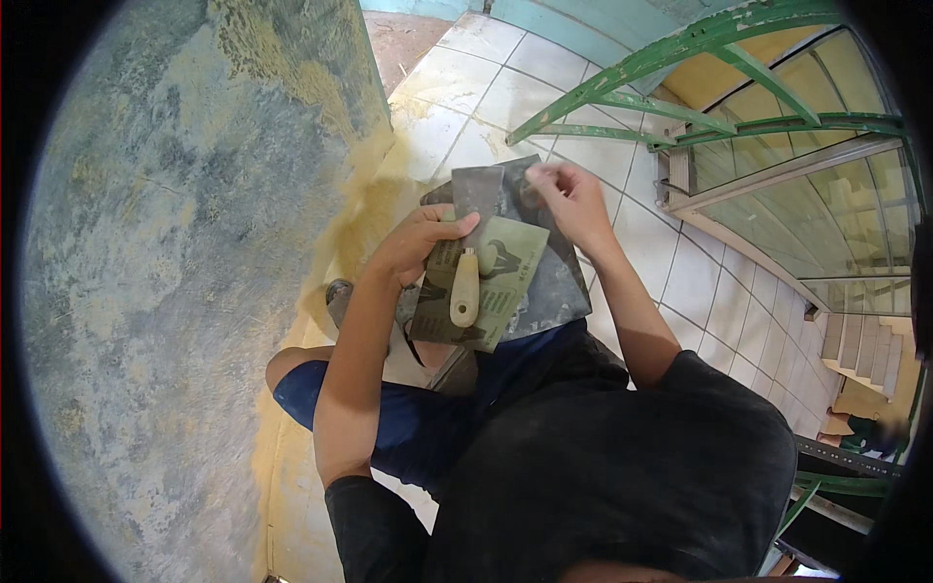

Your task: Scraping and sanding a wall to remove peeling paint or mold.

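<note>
My left hand (pixel 423 238) grips a putty knife (pixel 465 290) with a pale handle and grey blade, together with green printed sheets (pixel 515 253), perhaps sandpaper backing, its thumb lying on top. These rest over a dark, dusty board or sheet (pixel 556 287) on my lap. My right hand (pixel 573 199) is closed at the board's upper right corner, beside the blade; what its slightly blurred fingertips hold is hidden.
A mottled grey-blue wall (pixel 175 291) stands close on my left. White floor tiles (pixel 466 63) surround me. A green curved metal frame (pixel 661 58) and glass panels (pixel 787 243) are at right. Steps (pixel 860 355) and another person (pixel 860 432) appear at lower right.
</note>
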Demonstrator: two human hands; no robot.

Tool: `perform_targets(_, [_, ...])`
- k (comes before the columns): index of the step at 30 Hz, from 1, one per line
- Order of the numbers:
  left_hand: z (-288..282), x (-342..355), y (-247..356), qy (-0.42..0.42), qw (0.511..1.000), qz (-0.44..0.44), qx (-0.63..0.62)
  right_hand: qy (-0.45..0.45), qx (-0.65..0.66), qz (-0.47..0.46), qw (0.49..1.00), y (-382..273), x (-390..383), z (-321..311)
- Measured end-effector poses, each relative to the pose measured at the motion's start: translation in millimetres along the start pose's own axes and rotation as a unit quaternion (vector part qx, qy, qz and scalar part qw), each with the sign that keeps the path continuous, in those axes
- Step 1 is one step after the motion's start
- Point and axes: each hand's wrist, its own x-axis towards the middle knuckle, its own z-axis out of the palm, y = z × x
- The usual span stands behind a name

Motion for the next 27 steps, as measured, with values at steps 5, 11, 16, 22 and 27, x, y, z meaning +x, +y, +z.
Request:
perform_targets(5, [20,-7,3,-0.015,0.999,-0.024,-0.02,-0.268,0.23,0.194,0.915,-13,-4,9])
perform_targets(11, [10,-20,4,0.026,0.999,-0.013,0.027,-0.248,0.31,0.189,0.898,4,2,7])
perform_targets(16, [12,-80,49,0.115,0.99,0.067,0.047,-0.148,0.43,0.137,0.88,-29,3,-4])
perform_targets(22, [20,-199,55,0.286,0.927,0.231,0.076,-0.203,0.345,0.171,0.9,-1,-1,-24])
perform_targets(27, [44,-320,11,0.528,0.762,0.367,0.081,-0.215,0.297,0.166,0.916,17,-11,-25])
